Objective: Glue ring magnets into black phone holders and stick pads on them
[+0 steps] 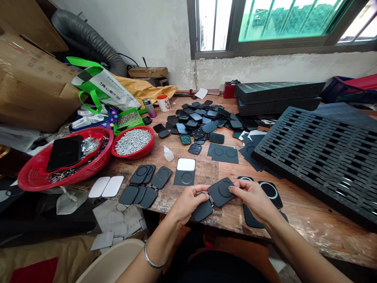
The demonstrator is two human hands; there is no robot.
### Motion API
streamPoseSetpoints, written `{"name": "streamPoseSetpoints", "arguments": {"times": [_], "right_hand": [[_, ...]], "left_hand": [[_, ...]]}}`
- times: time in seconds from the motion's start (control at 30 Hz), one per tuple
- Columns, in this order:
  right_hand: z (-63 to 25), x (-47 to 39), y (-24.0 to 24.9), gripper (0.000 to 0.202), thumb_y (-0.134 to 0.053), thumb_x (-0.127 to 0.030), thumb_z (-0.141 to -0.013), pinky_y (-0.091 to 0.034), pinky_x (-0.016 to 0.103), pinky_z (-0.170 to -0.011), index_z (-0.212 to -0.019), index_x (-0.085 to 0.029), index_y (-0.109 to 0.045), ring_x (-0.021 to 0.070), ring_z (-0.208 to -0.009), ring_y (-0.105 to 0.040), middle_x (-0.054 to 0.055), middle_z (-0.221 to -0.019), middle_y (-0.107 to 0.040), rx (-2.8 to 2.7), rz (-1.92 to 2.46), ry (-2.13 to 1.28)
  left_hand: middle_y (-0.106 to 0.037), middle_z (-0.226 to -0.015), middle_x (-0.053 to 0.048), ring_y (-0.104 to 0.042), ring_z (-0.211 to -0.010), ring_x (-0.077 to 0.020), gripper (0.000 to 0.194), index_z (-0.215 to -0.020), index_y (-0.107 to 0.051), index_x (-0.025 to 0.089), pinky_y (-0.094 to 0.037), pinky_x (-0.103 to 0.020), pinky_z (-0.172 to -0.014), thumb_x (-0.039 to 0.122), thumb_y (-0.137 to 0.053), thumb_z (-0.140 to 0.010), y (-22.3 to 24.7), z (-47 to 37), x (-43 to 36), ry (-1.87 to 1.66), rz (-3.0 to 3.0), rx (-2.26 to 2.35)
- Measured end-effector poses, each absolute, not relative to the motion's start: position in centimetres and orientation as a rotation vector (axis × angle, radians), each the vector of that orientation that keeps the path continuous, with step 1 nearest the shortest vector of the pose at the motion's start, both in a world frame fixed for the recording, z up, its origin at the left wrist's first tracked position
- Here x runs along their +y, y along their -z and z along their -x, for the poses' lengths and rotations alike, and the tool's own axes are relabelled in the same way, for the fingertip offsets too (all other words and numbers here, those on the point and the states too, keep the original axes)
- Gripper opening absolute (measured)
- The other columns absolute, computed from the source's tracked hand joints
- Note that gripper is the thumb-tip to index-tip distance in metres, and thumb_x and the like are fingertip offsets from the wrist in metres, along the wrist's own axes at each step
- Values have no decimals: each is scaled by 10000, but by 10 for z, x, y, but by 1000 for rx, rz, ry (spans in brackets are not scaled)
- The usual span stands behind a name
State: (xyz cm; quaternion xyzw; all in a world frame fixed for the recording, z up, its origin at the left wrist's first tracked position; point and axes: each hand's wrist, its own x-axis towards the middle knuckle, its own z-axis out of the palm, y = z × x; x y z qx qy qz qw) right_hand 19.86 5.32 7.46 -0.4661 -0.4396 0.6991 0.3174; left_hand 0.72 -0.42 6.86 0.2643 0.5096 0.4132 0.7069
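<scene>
A black hinged two-panel pad [220, 192] with a ring mark on its upper panel is held between both hands above the table's front edge. My left hand [188, 202] pinches it near the hinge and lower panel. My right hand [250, 196] grips the upper panel's right edge, thumb on top. Similar folding pads [149, 196] lie in a row at left. Partly behind my right hand are black pieces with white rings [269, 190]. Beyond the held pad lies a dark sheet with a ring [186, 178], a white square on its upper half.
A pile of black plates [203, 120] covers the table's middle back. Red baskets of metal parts [132, 142] stand left, near a small white bottle [168, 153]. A large slotted foam tray [321, 157] lies right. Two white squares [106, 186] rest at the left front edge.
</scene>
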Motion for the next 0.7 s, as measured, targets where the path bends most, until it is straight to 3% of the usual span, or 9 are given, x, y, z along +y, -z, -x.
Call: {"name": "streamPoseSetpoints", "arguments": {"times": [0.43,0.7], "right_hand": [[-200,53,-77,318,-742,-380,-641,-475,274,-602,-523,-204,-506,152,-595,-567,-13,-586,-613,-1269,1236,-1757],[-199,50,-71,266,-694,-371,-705,-456,310,-789,-563,-192,-559,209,-860,-595,59,-862,-663,-1429,1179,-1508]], "left_hand": [[-719,-778,-84,-650,-556,-150,487,-1103,-657,104,-518,-240,-532,319,-748,-676,-68,-11,-4,-931,-585,1176],[-718,-774,-70,-631,-593,-139,385,-1057,-684,112,-474,-207,-531,301,-706,-722,-62,-14,-5,-1013,-661,1260]]}}
